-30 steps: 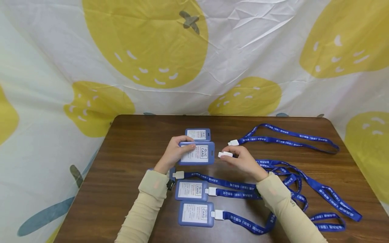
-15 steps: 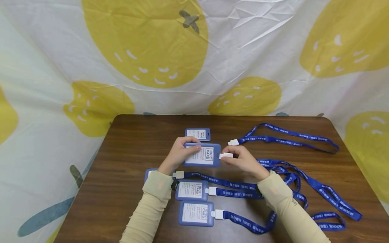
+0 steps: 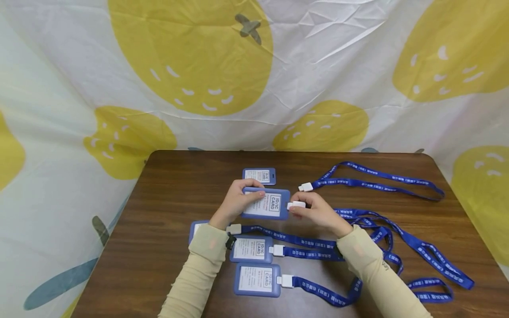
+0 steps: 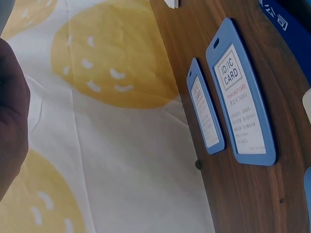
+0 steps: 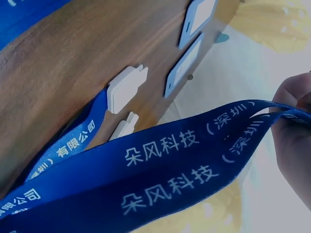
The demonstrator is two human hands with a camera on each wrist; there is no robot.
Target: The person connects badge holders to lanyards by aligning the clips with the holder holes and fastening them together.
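In the head view my left hand (image 3: 234, 202) grips a blue ID card holder (image 3: 266, 204), thumb across its face. My right hand (image 3: 318, 214) pinches the white clip (image 3: 297, 205) of a blue lanyard. The clip's narrow end is right at the holder's slotted edge. In the right wrist view the doubled lanyard strap (image 5: 189, 155) runs to the right hand (image 5: 296, 141) at the frame's edge. The left wrist view shows only part of the left hand (image 4: 12, 116), with two blue card holders standing out against the table beyond it.
Behind the held holder lies a smaller card holder (image 3: 259, 176). A loose lanyard (image 3: 370, 183) with a white clip is at the back right. Nearer, card holders (image 3: 257, 280) joined to lanyards lie in a column, straps tangled rightward. A patterned cloth (image 3: 222, 128) hangs behind the table (image 3: 159, 198).
My left hand has moved the card holder right, up to the clip, closing the gap between them. The right hand has stayed nearly in place.
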